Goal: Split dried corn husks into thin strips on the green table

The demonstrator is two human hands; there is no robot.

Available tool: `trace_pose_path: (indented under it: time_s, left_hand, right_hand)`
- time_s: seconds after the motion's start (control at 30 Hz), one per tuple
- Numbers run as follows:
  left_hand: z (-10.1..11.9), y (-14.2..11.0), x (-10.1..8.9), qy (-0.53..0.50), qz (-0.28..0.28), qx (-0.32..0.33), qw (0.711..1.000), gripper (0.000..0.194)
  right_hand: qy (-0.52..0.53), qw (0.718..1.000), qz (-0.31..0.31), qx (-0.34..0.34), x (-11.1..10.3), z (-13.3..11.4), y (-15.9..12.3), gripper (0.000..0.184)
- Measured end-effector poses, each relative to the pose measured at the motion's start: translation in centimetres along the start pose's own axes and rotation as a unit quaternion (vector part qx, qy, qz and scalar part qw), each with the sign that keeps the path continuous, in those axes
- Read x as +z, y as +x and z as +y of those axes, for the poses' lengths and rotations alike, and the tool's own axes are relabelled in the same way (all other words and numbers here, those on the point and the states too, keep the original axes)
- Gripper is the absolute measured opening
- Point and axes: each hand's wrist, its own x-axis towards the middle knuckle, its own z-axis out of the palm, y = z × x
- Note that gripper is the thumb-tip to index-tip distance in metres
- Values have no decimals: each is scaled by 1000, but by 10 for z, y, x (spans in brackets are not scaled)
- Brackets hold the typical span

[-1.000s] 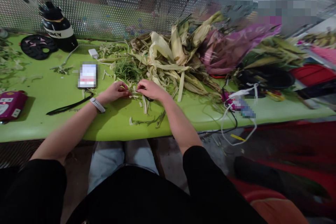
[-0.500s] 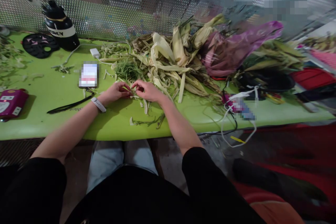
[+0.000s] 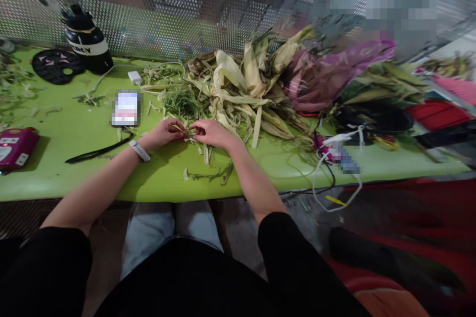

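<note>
My left hand (image 3: 164, 132), with a white watch at the wrist, and my right hand (image 3: 210, 132) meet fingertip to fingertip over the green table (image 3: 67, 158). Both pinch a thin green strip of leaf (image 3: 187, 132) between them. Just behind the hands lies a bundle of fine green strips (image 3: 181, 101). A big heap of pale husks and leaves (image 3: 243, 91) spreads behind my right hand. Trimmed scraps (image 3: 208, 173) lie on the table in front of the hands.
A phone (image 3: 125, 108) with a black strap lies left of my hands, a white charger (image 3: 134, 77) behind it. A black bottle (image 3: 88, 42) and black lid stand far left, a magenta device (image 3: 15, 147) at the left edge. Purple bag (image 3: 327, 77), cables (image 3: 336, 158) right. Perforated metal screen behind.
My hands have stayed together at the same spot, with the fingers shifting slightly on the strip. The view has drifted a little.
</note>
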Motion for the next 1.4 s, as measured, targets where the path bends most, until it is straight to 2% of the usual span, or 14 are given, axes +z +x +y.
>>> trace_pose_path:
  time_s: [0.13,0.2,0.33,0.47,0.77,0.9,1.03,1.2,1.33,1.4]
  left_hand:
    - [1,0,0,-4,2,-11,1000,26]
    - [1,0,1,-6,6,-15,1000,27]
    - [1,0,3,-16,21,-18,999,28]
    - [2,-1,4,-8,21,-14,1000,27]
    - [9,-5,3,173,21,62,983,20]
    - [9,-6,1,165,1,67,984,19]
    - [6,-2,0,159,-1,70,985,21]
    - [1,1,-1,165,26,63,984,21]
    - [1,1,1,124,26,51,991,27]
    - [2,0,2,102,25,51,993,30]
  right_hand:
    - [-41,999,9,-17,1,4,3,15]
    - [-54,998,13,-19,0,3,2,12]
    - [-66,997,46,2,-5,-2,-2,13]
    - [-34,997,67,-13,0,-7,-2,14]
    - [2,995,92,-33,30,-10,12,12]
    - [-3,992,117,-46,31,-9,11,13]
    - [-61,989,116,-73,33,-13,9,17]
    - [-68,987,115,-92,26,-16,7,21]
    - [-11,986,160,-38,12,-4,5,23]
    - [-7,989,146,-16,7,3,5,20]
